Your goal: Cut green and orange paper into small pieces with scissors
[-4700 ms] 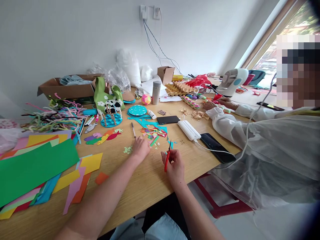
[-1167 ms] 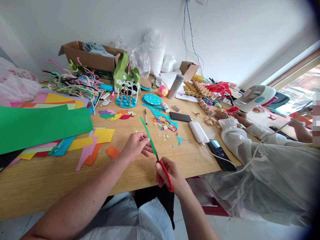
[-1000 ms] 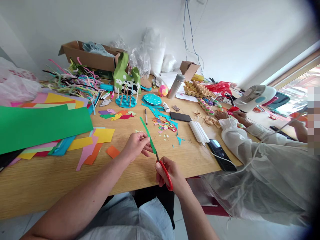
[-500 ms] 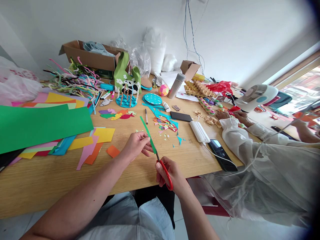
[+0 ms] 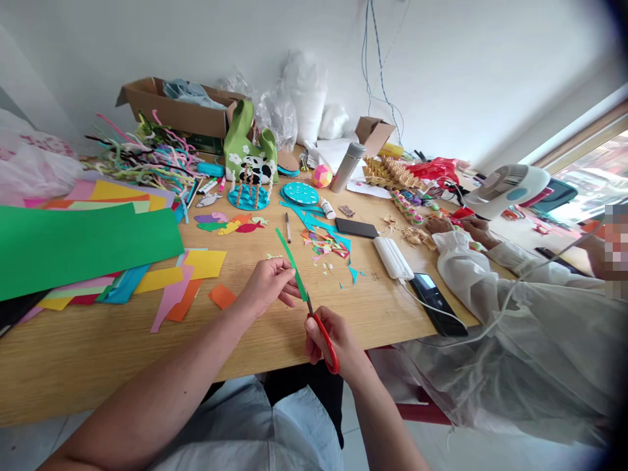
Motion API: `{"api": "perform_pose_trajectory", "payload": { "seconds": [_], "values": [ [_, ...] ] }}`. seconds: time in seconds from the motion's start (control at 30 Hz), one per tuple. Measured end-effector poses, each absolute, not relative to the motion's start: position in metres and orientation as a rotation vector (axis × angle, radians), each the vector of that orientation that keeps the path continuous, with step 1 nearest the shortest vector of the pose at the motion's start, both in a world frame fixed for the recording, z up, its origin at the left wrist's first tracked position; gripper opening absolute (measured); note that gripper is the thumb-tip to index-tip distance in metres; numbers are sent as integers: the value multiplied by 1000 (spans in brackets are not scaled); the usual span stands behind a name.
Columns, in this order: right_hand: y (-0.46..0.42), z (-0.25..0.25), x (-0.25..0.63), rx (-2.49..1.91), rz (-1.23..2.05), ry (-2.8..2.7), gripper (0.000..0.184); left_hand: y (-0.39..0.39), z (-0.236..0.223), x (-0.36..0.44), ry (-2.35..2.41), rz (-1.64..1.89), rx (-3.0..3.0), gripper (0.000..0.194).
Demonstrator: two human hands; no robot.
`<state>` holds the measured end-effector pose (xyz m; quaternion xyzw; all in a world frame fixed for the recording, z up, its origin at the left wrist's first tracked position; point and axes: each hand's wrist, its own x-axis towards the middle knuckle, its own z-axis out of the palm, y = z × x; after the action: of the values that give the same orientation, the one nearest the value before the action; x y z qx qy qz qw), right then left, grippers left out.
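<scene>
My left hand (image 5: 273,282) pinches a narrow green paper strip (image 5: 286,247) between thumb and fingers, above the table near its front edge. Red-handled scissors (image 5: 331,350) are in my right hand (image 5: 333,333), its fingers wrapped round the handles. The blades point up and away from me and meet the strip's lower end; how far they are apart I cannot make out. To the left lies a large green sheet (image 5: 98,245) on a pile of coloured paper. Beyond my hands are colourful paper fish (image 5: 228,224) and a heap of small paper scraps (image 5: 326,243).
A pen (image 5: 288,227), a black flat device (image 5: 356,227), a white power bank (image 5: 393,258) and a cabled phone (image 5: 436,304) lie around. A grey bottle (image 5: 348,167) stands behind. At right, a person in white sleeves (image 5: 454,261) works beside a fan (image 5: 507,190).
My hands, the strip and the scissors hold almost the same place. The view has shifted very slightly, and more of another person shows at the right edge.
</scene>
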<state>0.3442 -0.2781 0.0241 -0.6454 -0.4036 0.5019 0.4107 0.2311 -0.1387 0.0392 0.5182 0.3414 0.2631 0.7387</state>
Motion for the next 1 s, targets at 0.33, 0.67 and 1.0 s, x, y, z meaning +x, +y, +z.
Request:
{"api": "perform_pose_trajectory", "payload": {
  "seconds": [0.33, 0.67, 1.0],
  "values": [
    [-279, 23, 345, -1623, 1264, -994, 43, -139, 38, 232, 740, 574, 1137, 12],
    [-279, 22, 345, -1650, 1265, -976, 45, -140, 39, 232, 744, 574, 1126, 17],
    [-280, 21, 345, -1610, 1267, -1015, 45, -140, 39, 232, 746, 569, 1123, 17]
  ]
}}
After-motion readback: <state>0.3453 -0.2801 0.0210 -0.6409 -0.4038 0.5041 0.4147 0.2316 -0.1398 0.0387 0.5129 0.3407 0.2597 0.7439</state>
